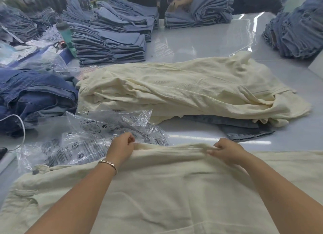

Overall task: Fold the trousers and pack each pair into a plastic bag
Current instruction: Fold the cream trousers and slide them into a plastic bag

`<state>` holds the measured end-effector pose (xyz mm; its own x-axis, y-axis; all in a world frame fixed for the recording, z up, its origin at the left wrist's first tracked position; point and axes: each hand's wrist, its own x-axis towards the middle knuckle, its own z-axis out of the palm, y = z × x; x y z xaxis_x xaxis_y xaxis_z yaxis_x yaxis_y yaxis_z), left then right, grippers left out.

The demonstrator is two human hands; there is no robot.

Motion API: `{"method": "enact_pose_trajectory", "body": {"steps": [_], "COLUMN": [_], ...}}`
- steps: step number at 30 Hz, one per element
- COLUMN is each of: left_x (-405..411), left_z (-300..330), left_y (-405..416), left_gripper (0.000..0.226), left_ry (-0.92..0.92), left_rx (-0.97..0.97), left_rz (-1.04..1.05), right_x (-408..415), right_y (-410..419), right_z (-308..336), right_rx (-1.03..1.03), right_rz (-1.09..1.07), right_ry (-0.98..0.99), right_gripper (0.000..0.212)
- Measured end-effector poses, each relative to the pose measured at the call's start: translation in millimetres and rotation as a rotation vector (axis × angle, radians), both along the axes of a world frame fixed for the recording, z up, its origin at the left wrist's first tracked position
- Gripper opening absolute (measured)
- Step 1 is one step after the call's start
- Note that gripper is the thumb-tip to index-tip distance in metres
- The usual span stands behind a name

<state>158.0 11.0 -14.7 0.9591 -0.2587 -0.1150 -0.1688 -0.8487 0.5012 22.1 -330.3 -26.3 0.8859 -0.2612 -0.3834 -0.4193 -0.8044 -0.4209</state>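
Observation:
A cream pair of trousers [166,190] lies spread across the near table, its waistband with a grey button at the left. My left hand [122,146] grips the far edge of the fabric, and my right hand [225,150] pinches the same edge further right. Both hold that edge slightly raised. Clear plastic bags [90,137] with printed warnings lie crumpled just left of my left hand. Behind them a pile of more cream trousers [183,90] rests on the table.
Dark blue jeans [33,97] are heaped at the left, with a white cable across them. Stacks of folded light-blue jeans [111,46] fill the back, and more stand at the right [297,34]. Another person's hands [176,3] work at the far side. The glossy table [201,41] shows between.

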Motion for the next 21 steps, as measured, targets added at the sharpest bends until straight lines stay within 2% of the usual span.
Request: {"method": "enact_pose_trajectory", "body": {"steps": [2, 5, 8, 11, 14, 17, 21], "left_x": [-1, 0, 7, 12, 13, 16, 25], "left_z": [-7, -11, -2, 8, 8, 9, 17], "left_y": [8, 16, 19, 24, 29, 30, 38], "left_gripper": [0.026, 0.03, 0.025, 0.032, 0.034, 0.034, 0.02], "left_ry": [0.024, 0.117, 0.065, 0.028, 0.127, 0.256, 0.212], "left_rx": [0.002, 0.118, 0.402, 0.647, 0.665, 0.605, 0.621], "left_rz": [-0.128, -0.268, -0.369, -0.499, -0.577, -0.567, -0.527], "right_x": [1, -1, -4, -5, -4, -7, -11], "right_y": [-1, -4, -3, -1, -3, -9, -17], "right_z": [-2, -5, -5, -4, 0, 4, 9], "right_rx": [0.045, 0.032, -0.043, -0.145, -0.187, -0.108, -0.037], "right_rz": [-0.01, -0.018, 0.02, 0.038, 0.067, 0.069, 0.051], "right_ry": [0.026, 0.032, 0.002, 0.035, 0.103, 0.102, 0.128], "right_gripper": [0.059, 0.061, 0.056, 0.059, 0.059, 0.057, 0.05]}}
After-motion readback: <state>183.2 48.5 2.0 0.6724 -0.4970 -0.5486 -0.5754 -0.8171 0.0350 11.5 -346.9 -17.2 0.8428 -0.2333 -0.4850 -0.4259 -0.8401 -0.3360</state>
